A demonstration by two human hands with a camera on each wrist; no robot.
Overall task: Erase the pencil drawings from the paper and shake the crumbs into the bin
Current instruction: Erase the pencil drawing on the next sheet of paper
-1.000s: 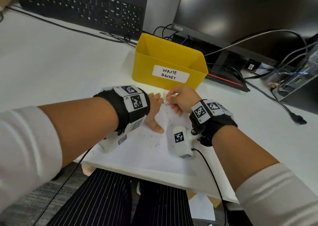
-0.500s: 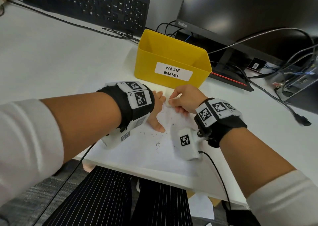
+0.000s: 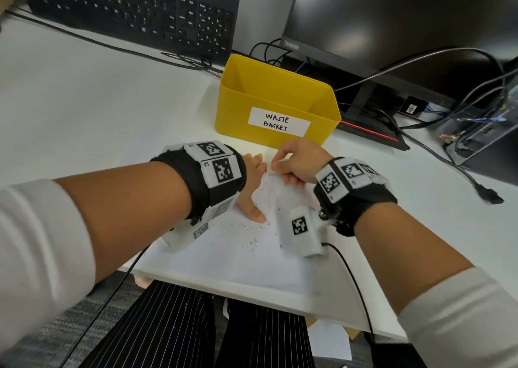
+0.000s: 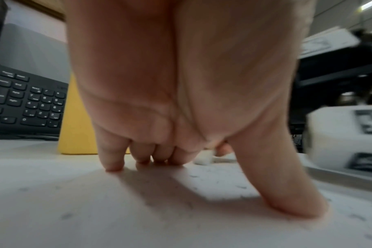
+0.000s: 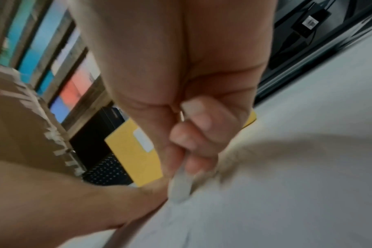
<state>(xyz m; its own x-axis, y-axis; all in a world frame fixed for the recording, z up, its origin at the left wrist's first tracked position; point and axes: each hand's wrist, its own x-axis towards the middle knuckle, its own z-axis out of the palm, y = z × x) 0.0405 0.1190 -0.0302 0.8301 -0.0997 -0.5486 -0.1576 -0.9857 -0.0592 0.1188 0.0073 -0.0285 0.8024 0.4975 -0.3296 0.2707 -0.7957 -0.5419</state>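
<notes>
A yellow bin (image 3: 276,107) stands on the white desk (image 3: 84,109). It has a white label that says WASTE BASKET. Behind the bin, to one side, a black keyboard (image 3: 134,11) leans up against the wall. Behind the bin on the other side is a big dark screen (image 3: 392,22) on a black stand. Many black wires (image 3: 437,154) run over the desk beside the bin, toward a box (image 3: 482,137) at the far edge.

The paper (image 3: 238,255) lies flat on the desk just in front of the bin, close to the desk's near edge. Small dark crumbs (image 3: 253,244) are dotted over the paper. No drawing shows plainly on it.

The left hand (image 3: 252,182) rests on the paper in front of the bin. Its fingers (image 4: 114,161) and thumb are spread, and their tips press down on the sheet. It grasps nothing.

The right hand (image 3: 298,163) is beside the left hand, also just in front of the bin. Its fingers are curled round a small white eraser (image 5: 181,188), and the eraser's tip touches the paper. The wrist picture is blurry here.

Both wrists wear black bands with white blocks that have black square patterns. These bands and the arms hide part of the paper. A thin black cord (image 3: 350,278) runs from the right band over the near desk edge.

Under the desk are striped dark trousers (image 3: 173,328) and a grey floor (image 3: 36,348).
</notes>
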